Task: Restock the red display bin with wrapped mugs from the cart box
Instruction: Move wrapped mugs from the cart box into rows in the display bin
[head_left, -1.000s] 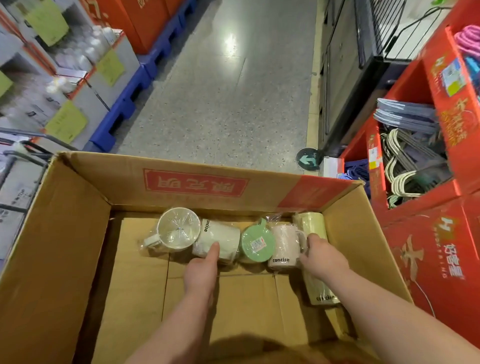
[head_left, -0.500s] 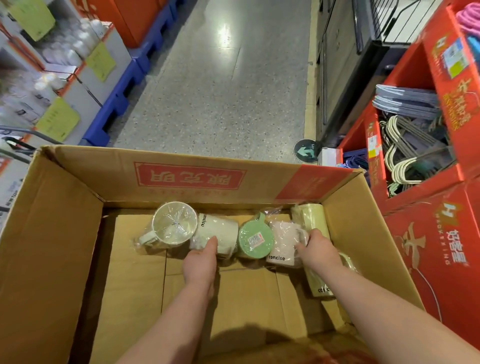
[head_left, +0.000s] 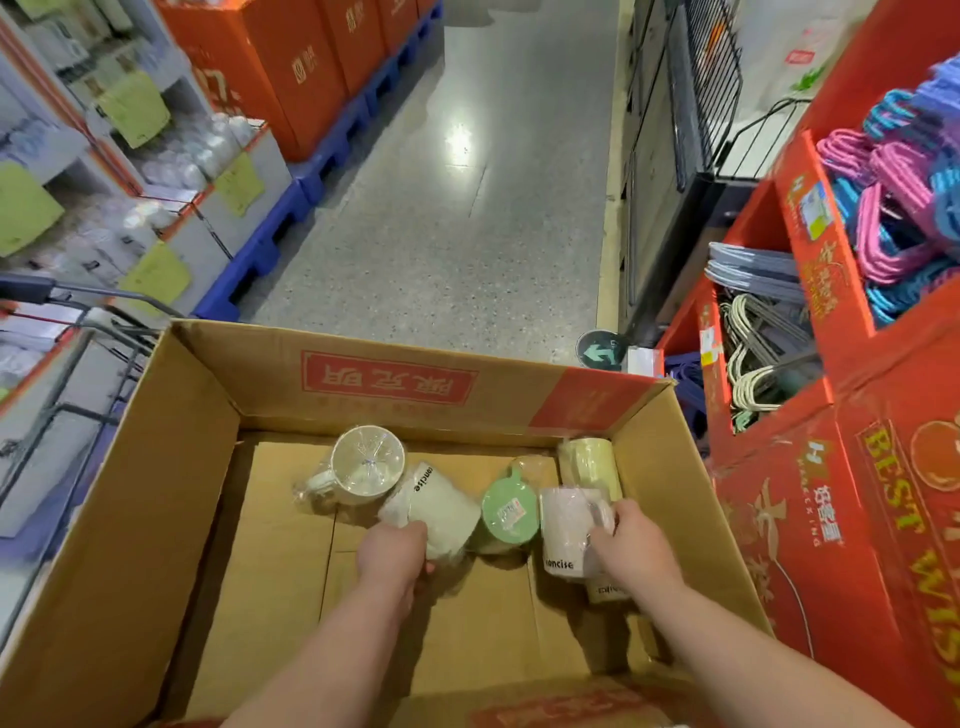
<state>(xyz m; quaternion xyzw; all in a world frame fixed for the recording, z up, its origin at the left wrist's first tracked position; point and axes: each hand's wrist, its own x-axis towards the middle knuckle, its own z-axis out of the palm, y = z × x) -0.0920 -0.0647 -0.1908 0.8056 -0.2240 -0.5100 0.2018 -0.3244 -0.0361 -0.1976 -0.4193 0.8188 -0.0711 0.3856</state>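
Note:
An open cardboard box (head_left: 156, 493) holds several plastic-wrapped mugs along its far wall. My left hand (head_left: 392, 553) grips a white wrapped mug (head_left: 441, 506) marked "concise", lying tilted. My right hand (head_left: 631, 545) grips a pale pink wrapped mug (head_left: 563, 525) by its handle side. Between them lies a green mug (head_left: 508, 512). A clear-wrapped white mug (head_left: 363, 462) sits at the left, and a pale yellow mug (head_left: 589, 460) stands in the far right corner. Red display bins (head_left: 841, 519) stand to the right of the box.
The nearest red bin compartment holds grey and white hangers (head_left: 763, 358); a higher one holds pink and blue hangers (head_left: 893, 208). A cart handle (head_left: 62, 296) sits at the left. Shelves of goods on blue pallets (head_left: 270, 239) line the left side of a speckled aisle floor (head_left: 441, 234).
Both hands have closed on their mugs and drawn them toward me; the white mug has tilted and the pink mug has come away from the yellow one. My view has lifted.

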